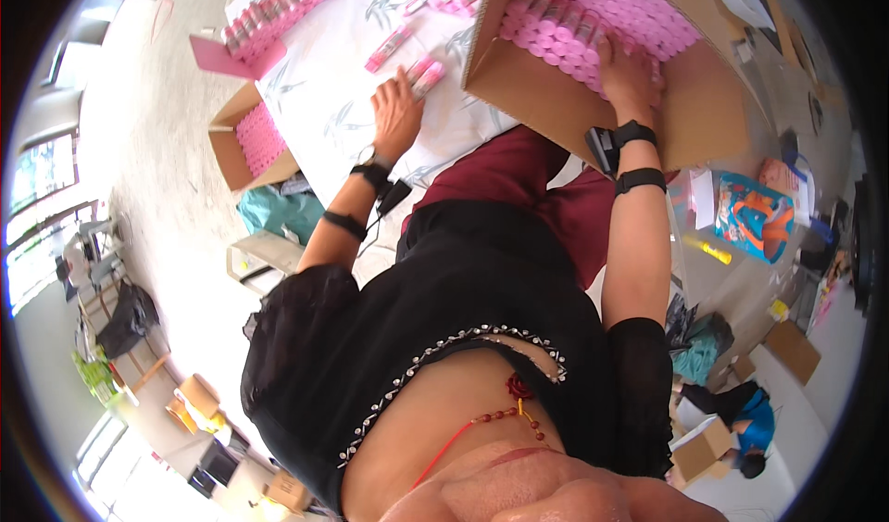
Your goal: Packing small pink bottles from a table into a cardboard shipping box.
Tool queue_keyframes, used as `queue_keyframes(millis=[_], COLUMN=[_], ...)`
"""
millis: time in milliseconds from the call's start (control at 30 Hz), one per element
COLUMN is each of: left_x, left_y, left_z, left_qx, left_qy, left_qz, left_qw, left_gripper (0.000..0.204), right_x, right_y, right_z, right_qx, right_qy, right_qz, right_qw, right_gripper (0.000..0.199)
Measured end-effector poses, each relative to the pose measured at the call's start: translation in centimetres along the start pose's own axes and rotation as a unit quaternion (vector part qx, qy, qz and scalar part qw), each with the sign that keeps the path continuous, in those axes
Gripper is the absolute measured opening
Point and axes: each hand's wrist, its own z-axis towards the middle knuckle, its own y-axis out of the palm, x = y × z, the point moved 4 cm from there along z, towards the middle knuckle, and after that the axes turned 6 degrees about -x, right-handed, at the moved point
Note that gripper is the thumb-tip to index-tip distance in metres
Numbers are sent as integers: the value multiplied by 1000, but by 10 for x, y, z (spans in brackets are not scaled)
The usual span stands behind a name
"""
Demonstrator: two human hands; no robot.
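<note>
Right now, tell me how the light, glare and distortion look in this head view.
Head view: strong fisheye, black corners, straight edges of the box bowed. Daylight glare washes out the floor at left and lower left. The white cloth is bright but its leaf print reads. Left hand and right hand are evenly lit and sharp; the pink tubes are clear.

right hand (pixel 628 79) in tube-filled box (pixel 593 105), left hand (pixel 396 114) flat

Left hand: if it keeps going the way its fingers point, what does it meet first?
The left hand points up-frame across the white cloth; its fingertips are already at a small bundle of pink tubes, so probably those first. Contact unclear.
</note>
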Motion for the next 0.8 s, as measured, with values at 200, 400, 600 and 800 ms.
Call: queue_keyframes(millis=[200,400,600,800], left_x=[39,141,223,302], left_y=[-89,-173,-152,-54], left_z=[-64,-27,84,193], left_qx=[-207,-220,-142,-176], left_qy=[79,238,308,237], left_qz=[-144,-304,-121,-65], left_qw=[964,896,933,953], left_gripper=[73,66,54,41], right_x=[-4,1,-3,-5], right_y=[-19,-10,-32,-43], right_z=[-16,-14,-45,-81], right_qx=[3,155,139,172], right_qy=[20,22,59,-17], right_qz=[46,0,19,42], right_qw=[999,988,988,984], right_gripper=[61,77,75,56])
